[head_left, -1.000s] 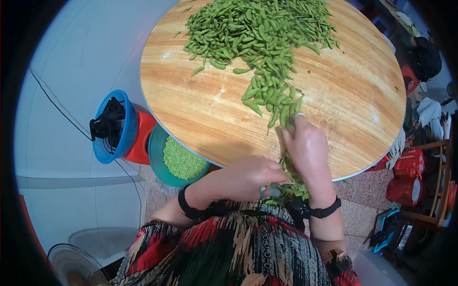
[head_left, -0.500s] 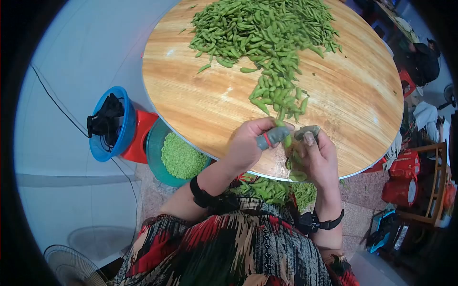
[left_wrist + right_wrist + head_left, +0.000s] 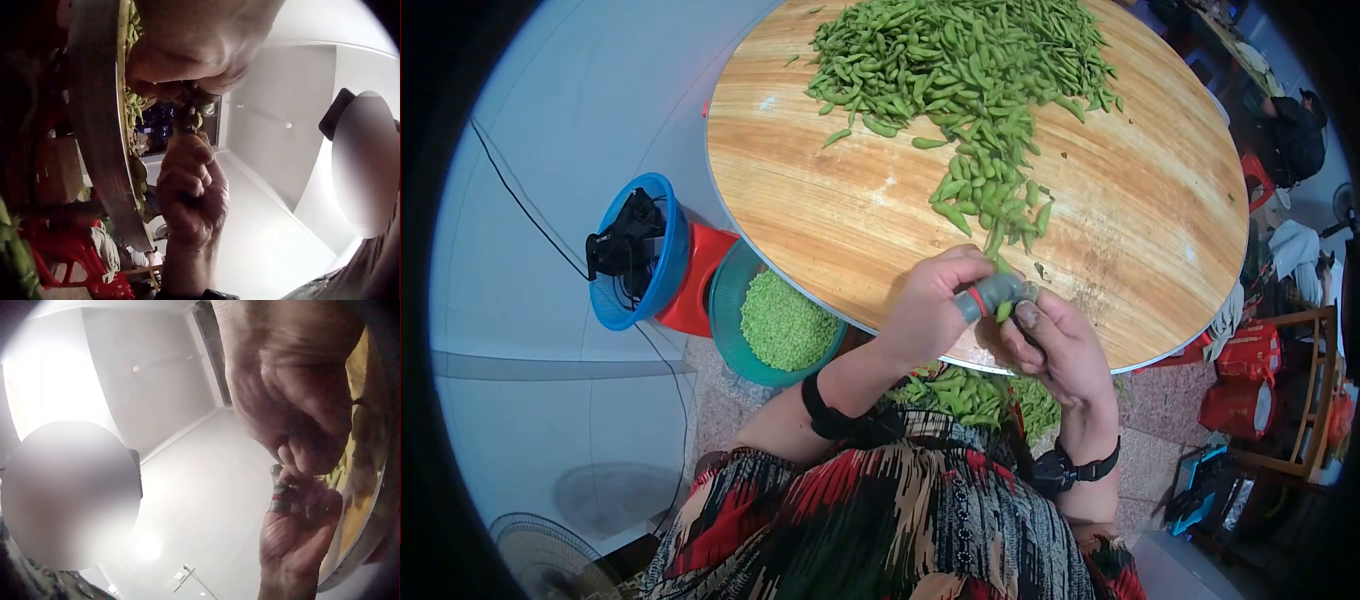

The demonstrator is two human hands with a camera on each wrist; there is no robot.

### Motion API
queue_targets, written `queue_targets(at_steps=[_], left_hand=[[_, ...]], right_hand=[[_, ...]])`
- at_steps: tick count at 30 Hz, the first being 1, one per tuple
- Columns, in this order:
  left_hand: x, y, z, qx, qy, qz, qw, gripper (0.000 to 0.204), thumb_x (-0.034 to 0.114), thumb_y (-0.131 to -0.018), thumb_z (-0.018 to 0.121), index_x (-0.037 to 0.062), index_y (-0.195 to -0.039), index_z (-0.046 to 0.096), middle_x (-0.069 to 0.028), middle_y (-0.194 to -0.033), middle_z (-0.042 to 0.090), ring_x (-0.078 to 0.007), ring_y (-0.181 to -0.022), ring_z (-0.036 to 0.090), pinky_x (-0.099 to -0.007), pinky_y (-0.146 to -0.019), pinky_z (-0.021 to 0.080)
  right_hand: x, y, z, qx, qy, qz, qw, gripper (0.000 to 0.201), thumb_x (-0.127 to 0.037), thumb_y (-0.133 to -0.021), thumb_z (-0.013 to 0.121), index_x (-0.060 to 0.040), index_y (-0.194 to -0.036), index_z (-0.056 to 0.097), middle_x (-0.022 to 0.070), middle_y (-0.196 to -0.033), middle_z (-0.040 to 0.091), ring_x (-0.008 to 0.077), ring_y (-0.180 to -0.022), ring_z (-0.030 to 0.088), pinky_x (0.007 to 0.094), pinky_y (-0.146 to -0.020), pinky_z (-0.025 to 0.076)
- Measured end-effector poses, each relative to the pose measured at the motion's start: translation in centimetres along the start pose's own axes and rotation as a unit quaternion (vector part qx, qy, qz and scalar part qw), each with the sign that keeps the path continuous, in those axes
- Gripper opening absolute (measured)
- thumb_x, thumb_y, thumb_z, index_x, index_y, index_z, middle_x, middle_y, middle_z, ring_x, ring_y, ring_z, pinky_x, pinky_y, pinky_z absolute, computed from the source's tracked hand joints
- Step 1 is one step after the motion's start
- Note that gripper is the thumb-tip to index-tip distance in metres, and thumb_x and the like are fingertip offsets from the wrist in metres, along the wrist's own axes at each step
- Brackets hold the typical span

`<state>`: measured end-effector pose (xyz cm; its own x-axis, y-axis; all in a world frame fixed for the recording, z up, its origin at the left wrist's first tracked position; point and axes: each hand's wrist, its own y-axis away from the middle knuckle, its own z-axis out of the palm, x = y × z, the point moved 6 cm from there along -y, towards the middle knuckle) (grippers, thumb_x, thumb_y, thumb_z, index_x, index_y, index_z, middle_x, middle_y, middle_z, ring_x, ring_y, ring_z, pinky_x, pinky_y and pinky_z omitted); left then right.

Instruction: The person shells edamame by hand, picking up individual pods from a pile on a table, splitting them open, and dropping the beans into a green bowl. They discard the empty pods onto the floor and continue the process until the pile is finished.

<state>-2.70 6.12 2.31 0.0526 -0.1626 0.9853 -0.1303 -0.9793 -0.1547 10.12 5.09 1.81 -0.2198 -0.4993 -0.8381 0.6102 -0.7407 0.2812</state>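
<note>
Both hands meet over the near edge of the round wooden table (image 3: pixel 820 240). My left hand (image 3: pixel 922 312) pinches a green soybean pod (image 3: pixel 1004 311), its thumb wrapped in a grey thumb cover (image 3: pixel 998 290) with a red band. The right hand (image 3: pixel 1075 345) is curled at the same pod, thumb against its end and close to the grey cover. Seen from the left wrist, the right hand (image 3: pixel 192 194) has its fingers folded in. A narrow trail of pods (image 3: pixel 985 185) runs from the large pod heap (image 3: pixel 960 60) down to the fingers.
Shelled green beans (image 3: pixel 785 325) fill a teal basin (image 3: pixel 725 300) below the table's left edge. Beside it, a blue basket (image 3: pixel 668 250) with black items stands on a red stool (image 3: pixel 700 280). More pods (image 3: pixel 960 395) lie below the table edge by the lap. A fan (image 3: pixel 550 555) is at lower left.
The right hand came back from the pod trail and the left hand rose from below the table edge. They met over the edge and have since drawn closer together around a pod.
</note>
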Motion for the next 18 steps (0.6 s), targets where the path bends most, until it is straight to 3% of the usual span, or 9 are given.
queue_targets(at_steps=[1,5,6,7,10,11,13,16,18], left_hand=[[0.9,0.1,0.1,0.006,-0.106,0.074,0.992,0.015,0.013,-0.084,0.058,0.0011,-0.089,0.066,-0.0008,-0.073,0.054,-0.0117,-0.071,0.052,-0.0225,-0.063,0.039],[0.7,-0.2,0.8,-0.097,-0.011,0.070,0.993,0.014,0.013,-0.084,0.058,0.0009,-0.088,0.065,-0.0022,-0.078,0.056,-0.0147,-0.075,0.054,-0.0242,-0.066,0.042],[0.0,-0.3,1.2,-0.124,0.181,-0.024,0.975,0.015,0.014,-0.084,0.059,0.0009,-0.089,0.064,-0.0027,-0.077,0.056,-0.0150,-0.078,0.055,-0.0250,-0.067,0.043],[-0.6,-0.1,2.0,-0.145,0.364,-0.116,0.913,0.015,0.014,-0.084,0.059,0.0010,-0.090,0.063,-0.0032,-0.077,0.056,-0.0153,-0.080,0.056,-0.0258,-0.069,0.044],[-0.9,-0.5,2.7,-0.109,0.410,-0.176,0.888,0.019,0.016,-0.084,0.060,0.0011,-0.095,0.058,-0.0032,-0.077,0.057,-0.0131,-0.077,0.057,-0.0232,-0.065,0.045],[-0.7,-0.4,3.3,-0.112,0.409,-0.177,0.888,0.019,0.016,-0.084,0.060,0.0011,-0.095,0.058,-0.0032,-0.077,0.057,-0.0131,-0.077,0.057,-0.0232,-0.065,0.045],[-0.4,-0.7,3.2,-0.041,0.216,-0.117,0.968,0.020,0.012,-0.084,0.061,0.0022,-0.098,0.053,-0.0010,-0.078,0.056,-0.0074,-0.071,0.054,-0.0187,-0.059,0.043],[-0.4,-1.5,3.3,-0.003,0.175,-0.075,0.982,0.022,0.006,-0.081,0.063,0.0031,-0.099,0.050,0.0009,-0.080,0.054,-0.0031,-0.067,0.050,-0.0161,-0.056,0.040],[-0.8,-1.7,3.0,0.020,0.131,-0.058,0.989,0.026,0.002,-0.079,0.064,0.0023,-0.102,0.051,0.0016,-0.082,0.052,-0.0014,-0.069,0.048,-0.0168,-0.059,0.040]], right_hand=[[-0.1,0.1,0.1,0.000,-0.001,0.000,1.000,0.017,-0.014,-0.094,0.039,-0.0020,-0.094,0.051,-0.0027,-0.062,0.045,0.0029,-0.048,0.033,0.0169,-0.044,0.026],[-0.1,0.8,0.1,-0.014,-0.081,0.039,0.996,0.015,-0.012,-0.093,0.040,-0.0027,-0.096,0.051,-0.0004,-0.064,0.047,0.0024,-0.047,0.033,0.0161,-0.043,0.027],[0.1,1.0,0.1,-0.024,-0.106,0.055,0.993,0.014,-0.011,-0.093,0.041,-0.0031,-0.096,0.051,0.0004,-0.065,0.048,0.0024,-0.047,0.033,0.0162,-0.043,0.027],[0.2,1.1,0.1,-0.024,-0.107,0.055,0.992,0.014,-0.011,-0.093,0.041,-0.0031,-0.096,0.051,0.0004,-0.065,0.048,0.0024,-0.047,0.033,0.0162,-0.043,0.027],[0.1,0.9,-0.2,-0.034,-0.122,0.041,0.991,0.013,-0.011,-0.093,0.040,-0.0044,-0.093,0.051,-0.0009,-0.065,0.049,0.0022,-0.048,0.035,0.0163,-0.044,0.029],[0.1,0.7,-1.1,0.031,-0.019,0.005,0.999,0.013,-0.011,-0.093,0.040,-0.0045,-0.090,0.051,-0.0019,-0.064,0.049,0.0031,-0.048,0.037,0.0170,-0.045,0.030],[-1.4,0.7,-1.8,0.139,0.227,-0.096,0.959,0.014,-0.008,-0.091,0.041,-0.0016,-0.081,0.050,-0.0011,-0.062,0.051,0.0081,-0.050,0.045,0.0219,-0.047,0.036],[-2.4,0.8,-1.8,0.191,0.344,-0.142,0.908,0.013,-0.006,-0.089,0.043,0.0012,-0.080,0.048,0.0034,-0.060,0.050,0.0115,-0.053,0.048,0.0259,-0.051,0.040],[-2.7,0.6,-2.6,0.178,0.338,-0.126,0.915,0.013,-0.006,-0.088,0.044,0.0023,-0.079,0.048,0.0056,-0.059,0.048,0.0121,-0.055,0.048,0.0271,-0.053,0.041]])
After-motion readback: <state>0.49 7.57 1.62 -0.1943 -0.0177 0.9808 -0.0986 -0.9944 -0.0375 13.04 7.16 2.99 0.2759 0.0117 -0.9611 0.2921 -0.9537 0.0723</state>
